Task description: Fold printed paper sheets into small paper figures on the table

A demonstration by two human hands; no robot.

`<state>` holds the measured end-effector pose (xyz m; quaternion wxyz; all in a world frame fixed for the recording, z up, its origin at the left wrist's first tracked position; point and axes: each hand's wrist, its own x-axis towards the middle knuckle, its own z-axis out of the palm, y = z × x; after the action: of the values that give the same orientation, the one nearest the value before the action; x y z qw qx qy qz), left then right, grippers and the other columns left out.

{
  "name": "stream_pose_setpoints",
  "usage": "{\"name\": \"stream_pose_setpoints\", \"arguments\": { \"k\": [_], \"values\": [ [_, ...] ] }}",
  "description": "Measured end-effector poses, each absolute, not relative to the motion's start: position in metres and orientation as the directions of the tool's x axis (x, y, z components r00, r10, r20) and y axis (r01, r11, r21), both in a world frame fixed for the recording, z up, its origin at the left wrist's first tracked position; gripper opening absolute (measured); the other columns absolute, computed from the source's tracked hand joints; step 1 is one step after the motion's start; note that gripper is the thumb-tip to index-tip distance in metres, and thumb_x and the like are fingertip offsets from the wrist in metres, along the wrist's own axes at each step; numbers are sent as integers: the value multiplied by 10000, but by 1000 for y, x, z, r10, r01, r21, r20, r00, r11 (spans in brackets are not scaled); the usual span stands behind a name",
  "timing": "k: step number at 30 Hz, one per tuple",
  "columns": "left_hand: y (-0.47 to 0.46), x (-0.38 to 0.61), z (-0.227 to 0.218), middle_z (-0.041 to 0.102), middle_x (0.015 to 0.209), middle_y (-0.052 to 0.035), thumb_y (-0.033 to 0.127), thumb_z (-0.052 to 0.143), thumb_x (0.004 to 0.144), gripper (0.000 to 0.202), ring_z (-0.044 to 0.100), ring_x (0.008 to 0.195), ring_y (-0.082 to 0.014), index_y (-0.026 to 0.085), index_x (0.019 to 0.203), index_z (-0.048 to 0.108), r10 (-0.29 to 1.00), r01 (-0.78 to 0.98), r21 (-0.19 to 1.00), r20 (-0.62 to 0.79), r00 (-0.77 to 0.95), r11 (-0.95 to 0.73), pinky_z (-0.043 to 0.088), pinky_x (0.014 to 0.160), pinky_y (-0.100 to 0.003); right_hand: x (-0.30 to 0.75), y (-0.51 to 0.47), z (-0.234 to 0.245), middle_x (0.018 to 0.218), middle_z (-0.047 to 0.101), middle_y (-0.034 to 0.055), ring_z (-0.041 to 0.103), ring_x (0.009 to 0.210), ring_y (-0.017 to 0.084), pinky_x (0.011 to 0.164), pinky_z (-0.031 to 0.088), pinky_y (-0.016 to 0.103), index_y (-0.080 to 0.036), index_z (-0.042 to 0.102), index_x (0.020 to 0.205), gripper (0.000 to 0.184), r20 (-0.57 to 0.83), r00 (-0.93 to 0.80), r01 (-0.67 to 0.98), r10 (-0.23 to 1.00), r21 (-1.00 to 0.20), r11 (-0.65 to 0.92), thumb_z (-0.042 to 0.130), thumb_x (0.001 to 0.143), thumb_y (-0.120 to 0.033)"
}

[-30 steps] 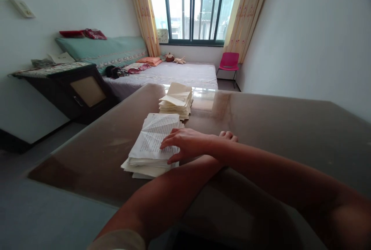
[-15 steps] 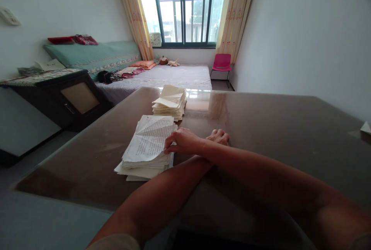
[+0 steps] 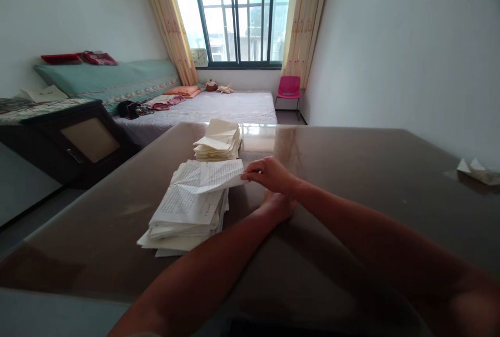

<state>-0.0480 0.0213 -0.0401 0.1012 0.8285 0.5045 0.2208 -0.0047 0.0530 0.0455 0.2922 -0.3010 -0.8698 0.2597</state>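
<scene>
My right hand (image 3: 269, 173) pinches the right edge of a printed sheet of paper (image 3: 222, 174) between thumb and fingers. The sheet is lifted and bent, its left part still over the pile of printed papers (image 3: 182, 212). That pile has uneven edges and sits on the brown table (image 3: 344, 170). My left hand (image 3: 278, 202) rests on the table beneath my right wrist, right of the pile. Its fingers are hidden behind the right hand and wrist.
A second stack of yellowish papers (image 3: 217, 141) stands just beyond the pile. Folded white paper (image 3: 478, 170) lies at the table's right edge. Behind the table are a bed (image 3: 242, 105), a pink chair (image 3: 289, 87) and a dark cabinet (image 3: 78, 139) on the left.
My right hand has moved right and up, drawing the top sheet partly off the pile and exposing another printed page. The left hand's fingers have become hidden. The view has turned slightly right.
</scene>
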Motion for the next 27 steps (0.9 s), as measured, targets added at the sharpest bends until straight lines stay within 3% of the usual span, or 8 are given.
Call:
{"name": "stream_pose_setpoints", "arguments": {
  "k": [3, 5, 9, 13, 16, 20, 24, 27],
  "values": [
    [22, -50, -40, 635, 1033, -103, 196, 473, 841, 202, 557, 1040, -269, 153, 954, 635, 876, 750, 462, 335, 347, -474, 437, 924, -395, 44, 62, 54, 722, 718, 11, 602, 665, 140, 633, 413, 223, -194, 756, 789, 222, 448, -473, 455, 759, -613, 646, 662, 795, -395],
    [26, -51, -40, 650, 1011, -87, 186, 491, 830, 210, 588, 989, -233, 182, 989, 627, 898, 642, 631, 355, 259, -435, 449, 935, -399, 75, 63, 56, 712, 718, 11, 607, 651, 143, 621, 420, 228, -200, 754, 762, 230, 478, -368, 506, 798, -617, 603, 681, 772, -418],
    [35, -54, -35, 659, 1061, -116, 334, 535, 835, 276, 648, 833, -203, 169, 1049, 591, 988, 39, 991, 125, 94, -129, 533, 784, -374, 121, 53, 44, 687, 707, 13, 596, 608, 143, 571, 430, 236, -201, 738, 731, 294, 483, -266, 540, 834, -643, 544, 686, 747, -490],
    [38, -59, -25, 692, 1016, -107, 501, 473, 861, 395, 673, 870, -224, 163, 1015, 605, 985, -525, 838, -73, 158, 147, 552, 755, -367, 150, 36, 24, 868, 730, 38, 631, 791, 171, 708, 495, 274, -230, 735, 819, 230, 520, -496, 435, 696, -544, 717, 619, 838, -427],
    [40, -60, -22, 714, 947, -93, 510, 576, 811, 401, 678, 840, -225, 147, 970, 634, 973, -567, 793, -146, 179, 223, 561, 718, -344, 163, 25, 13, 953, 729, 46, 611, 921, 177, 818, 493, 299, -257, 729, 905, 218, 528, -629, 386, 570, -425, 819, 522, 913, -323],
    [41, -55, -29, 725, 788, -78, 356, 782, 651, 343, 677, 709, -196, 110, 849, 648, 975, -472, 858, -137, 173, 204, 559, 675, -308, 170, 22, 6, 1005, 719, 30, 607, 959, 170, 825, 483, 295, -291, 725, 941, 285, 428, -693, 450, 580, -372, 812, 441, 944, -271],
    [41, -53, -34, 728, 760, -54, 357, 807, 616, 370, 664, 651, -169, 118, 850, 650, 982, -481, 860, -111, 155, 173, 555, 630, -290, 174, 41, -1, 827, 712, 53, 622, 709, 158, 671, 486, 276, -231, 711, 1001, 289, 318, -387, 636, 865, -587, 500, 489, 909, -393],
    [39, -53, -32, 731, 783, -58, 351, 803, 631, 368, 666, 665, -168, 117, 876, 661, 976, -480, 857, -104, 192, 186, 552, 635, -285, 177, 60, -8, 671, 636, 36, 521, 535, 112, 516, 419, 234, -149, 695, 917, 458, 163, -175, 513, 971, -827, 231, 457, 886, -539]
  ]
}}
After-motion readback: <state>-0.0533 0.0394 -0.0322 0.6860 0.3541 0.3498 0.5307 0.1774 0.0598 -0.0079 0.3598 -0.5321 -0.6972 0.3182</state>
